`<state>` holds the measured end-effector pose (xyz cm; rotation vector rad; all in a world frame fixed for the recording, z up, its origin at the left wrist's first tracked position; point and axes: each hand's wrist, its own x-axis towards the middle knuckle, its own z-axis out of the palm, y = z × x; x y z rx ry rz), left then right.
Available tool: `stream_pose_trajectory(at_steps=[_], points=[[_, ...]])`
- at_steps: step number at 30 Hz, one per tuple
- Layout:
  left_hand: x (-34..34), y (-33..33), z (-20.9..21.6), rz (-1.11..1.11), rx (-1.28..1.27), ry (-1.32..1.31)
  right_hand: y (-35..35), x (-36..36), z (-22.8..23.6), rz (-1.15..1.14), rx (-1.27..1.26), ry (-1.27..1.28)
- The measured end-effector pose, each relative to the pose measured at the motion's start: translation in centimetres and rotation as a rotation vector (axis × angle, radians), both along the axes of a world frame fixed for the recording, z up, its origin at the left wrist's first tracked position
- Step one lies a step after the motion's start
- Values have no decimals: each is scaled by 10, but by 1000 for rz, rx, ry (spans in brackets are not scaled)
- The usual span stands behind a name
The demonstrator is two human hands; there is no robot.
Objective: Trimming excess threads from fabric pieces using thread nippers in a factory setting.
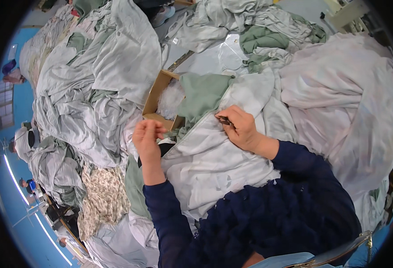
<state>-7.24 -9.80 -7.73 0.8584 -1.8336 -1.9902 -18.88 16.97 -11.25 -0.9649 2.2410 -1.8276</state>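
Observation:
My right hand (pixel 242 128) is closed around small dark thread snips (pixel 224 119), just above the seamed edge of a white cloth (pixel 214 156). The cloth lies across in front of me, and a green cloth (pixel 203 96) shows beyond its edge. My left hand (pixel 148 137) is raised near the cloth's left end, its fingers curled together. Anything between those fingers is too small to make out. Just beyond the left hand stands an open cardboard box (pixel 152 100), holding a pale, see-through tangled material (pixel 171 99). The green cloth partly covers the box's right side.
Heaps of white and green cloth (pixel 80 107) rise at the left, with a floral cloth (pixel 102 196) nearer me. A large pale cloth pile (pixel 339 98) crowds the right. Beyond the box lies a clear plastic sheet (pixel 225 53) beside more bundled fabric (pixel 263 40).

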Motion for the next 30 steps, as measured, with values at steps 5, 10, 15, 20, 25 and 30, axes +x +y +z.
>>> stream_pose_trajectory(at_steps=[5,10,15,20,25,30], points=[[-5,33,22,-182,-285,-51,3,-4,7,6,19,110],[24,79,37,-407,-273,-343,-3,0,7,48,-4,169],[47,96,76,-261,-529,-201,-8,-2,26,128,19,209],[99,103,110,-157,-549,57,-3,0,41,217,111,227],[148,98,121,-204,-83,458,3,12,52,281,65,229],[173,98,119,-194,-134,351,13,17,41,280,46,274]])
